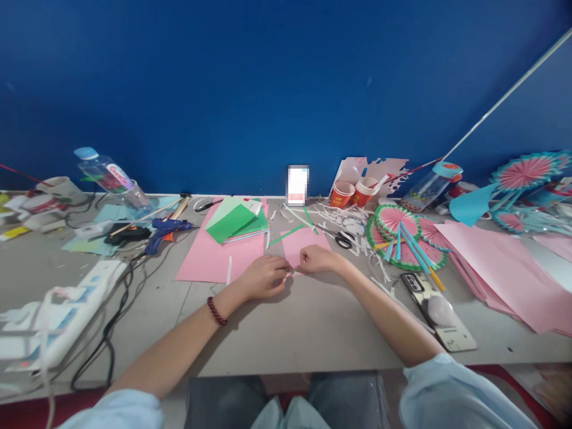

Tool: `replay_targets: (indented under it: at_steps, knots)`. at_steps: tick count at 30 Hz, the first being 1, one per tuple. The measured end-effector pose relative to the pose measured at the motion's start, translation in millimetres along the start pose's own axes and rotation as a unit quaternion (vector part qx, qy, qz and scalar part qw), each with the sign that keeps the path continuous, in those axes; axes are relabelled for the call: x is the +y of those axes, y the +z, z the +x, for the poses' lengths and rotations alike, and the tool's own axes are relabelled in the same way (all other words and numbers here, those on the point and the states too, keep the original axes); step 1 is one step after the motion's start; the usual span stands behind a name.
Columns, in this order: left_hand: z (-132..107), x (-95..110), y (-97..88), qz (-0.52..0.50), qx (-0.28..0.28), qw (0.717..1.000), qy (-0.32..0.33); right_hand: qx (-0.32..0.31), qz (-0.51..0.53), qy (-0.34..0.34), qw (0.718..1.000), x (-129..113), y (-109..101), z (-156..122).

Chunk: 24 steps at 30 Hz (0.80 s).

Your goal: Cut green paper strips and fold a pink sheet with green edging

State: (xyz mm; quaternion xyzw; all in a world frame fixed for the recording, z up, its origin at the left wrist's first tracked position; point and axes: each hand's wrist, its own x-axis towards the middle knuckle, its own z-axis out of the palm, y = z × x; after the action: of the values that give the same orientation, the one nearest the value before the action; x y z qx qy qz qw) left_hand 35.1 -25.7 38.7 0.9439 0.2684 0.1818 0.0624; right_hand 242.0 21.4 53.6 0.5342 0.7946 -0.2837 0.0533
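My left hand (267,277), with a dark red bead bracelet (217,311) on the wrist, has its fingers pinched at the near edge of a small pink paper sheet (295,241). Opposite it, my right hand (316,260) is curled closed on the same edge. A bit of green shows between the fingertips, too small to make out. Two thin green paper strips (286,234) lie across and beside the far part of the sheet. Black-handled scissors (343,240) rest just right of it.
At left are a large pink sheet (196,262) under green papers (232,223), a blue glue gun (163,231) and a power strip (84,304). Rightward lie white paper scraps (353,217), red paper cups (342,193), pleated watermelon fans (400,223), a phone (460,336) and pink sheets (513,268).
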Motion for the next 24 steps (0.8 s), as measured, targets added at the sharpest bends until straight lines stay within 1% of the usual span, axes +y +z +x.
replay_targets:
  at_steps: [6,10,14,24]
  knots:
    - [-0.1,0.0,-0.7,0.000,-0.006,1.000,0.003,-0.034,0.009,-0.025,0.999,-1.7,-5.5,-2.8]
    - [-0.1,-0.1,-1.2,0.001,-0.004,1.000,0.000,-0.030,0.013,-0.024,0.999,-2.4,-5.9,-3.3]
    - [-0.5,-0.5,-0.7,0.000,-0.006,1.000,0.003,-0.040,0.030,-0.014,0.999,-1.6,-5.1,-2.2]
    - [-1.2,-0.4,0.5,-0.001,-0.006,1.000,-0.003,-0.032,0.044,-0.017,0.998,-5.0,-7.9,-6.5]
